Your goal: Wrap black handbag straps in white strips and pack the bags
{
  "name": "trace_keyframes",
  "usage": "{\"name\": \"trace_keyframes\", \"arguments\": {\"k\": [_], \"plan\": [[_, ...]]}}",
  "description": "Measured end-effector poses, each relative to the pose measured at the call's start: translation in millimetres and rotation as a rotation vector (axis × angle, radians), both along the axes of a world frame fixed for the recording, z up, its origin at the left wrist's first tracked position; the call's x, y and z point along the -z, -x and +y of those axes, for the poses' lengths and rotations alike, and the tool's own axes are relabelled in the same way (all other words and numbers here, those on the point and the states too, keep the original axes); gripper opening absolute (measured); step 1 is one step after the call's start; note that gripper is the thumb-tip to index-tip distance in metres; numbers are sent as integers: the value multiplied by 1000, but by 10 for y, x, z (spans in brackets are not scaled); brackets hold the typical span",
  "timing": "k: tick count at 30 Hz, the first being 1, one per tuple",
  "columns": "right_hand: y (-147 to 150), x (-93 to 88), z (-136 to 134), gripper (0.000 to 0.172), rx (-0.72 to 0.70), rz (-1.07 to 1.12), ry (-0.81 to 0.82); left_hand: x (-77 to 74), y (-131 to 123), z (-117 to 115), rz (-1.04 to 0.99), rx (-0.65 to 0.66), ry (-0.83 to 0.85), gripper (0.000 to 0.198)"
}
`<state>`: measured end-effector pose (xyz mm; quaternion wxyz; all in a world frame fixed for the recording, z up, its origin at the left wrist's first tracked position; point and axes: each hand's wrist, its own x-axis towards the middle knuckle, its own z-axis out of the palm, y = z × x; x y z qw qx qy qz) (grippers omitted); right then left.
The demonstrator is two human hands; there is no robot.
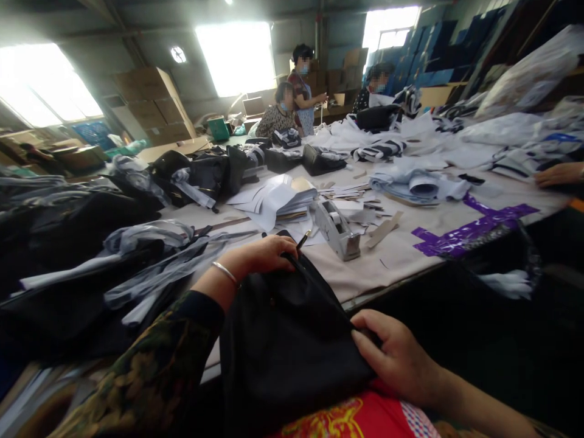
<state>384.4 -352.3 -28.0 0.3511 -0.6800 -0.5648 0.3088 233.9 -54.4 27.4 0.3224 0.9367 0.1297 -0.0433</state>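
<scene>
The fingers (pixel 365 340) of the right hand (pixel 401 359) lie together and pinch the lower right edge of a black bag (pixel 292 340), thumb on top. The fingers (pixel 280 246) of the left hand (pixel 264 252) are curled shut over the bag's far edge, where a thin dark pen-like piece (pixel 303 240) sticks out past them; whether they grip it cannot be told. The bag lies half on the person's lap and half over the near edge of the tabletop (pixel 396 249). A bangle (pixel 225 272) sits on the left wrist.

Just beyond the left hand, toward the middle of the tabletop, stands a grey tape dispenser (pixel 337 231), with a stack of white paper sheets (pixel 278 198) behind it. Purple tape strips (pixel 469 231) lie near the right edge. Heaps of dark and grey cloth (pixel 150 255) cover the left side.

To handle the bag well, the two hands would do best to keep the cloth taut between them, so that the edge stays flat and does not slip off the lap.

At the far end three other people (pixel 296 97) work among cartons.
</scene>
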Motion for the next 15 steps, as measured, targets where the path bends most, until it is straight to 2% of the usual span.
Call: {"name": "trace_keyframes", "arguments": {"k": [2, 4, 7, 11, 15], "plan": [[-21, 0, -28, 19, 18, 55, 76, 88, -34, 56, 32, -95, 76, 24], [-35, -19, -26, 27, 10, 58, 143, 196, -78, 80, 40, -176, 77, 26], [-38, -39, 56, 36, 15, 7, 238, 364, -156, 65, -4, -205, 27, 25], [-13, 62, 215, 23, 33, 52, 321, 575, -211, 20, -71, -207, -29, 18], [22, 297, 201, 19, 50, 278, 234, 787, -197, -17, -112, -252, -87, 17]]}}
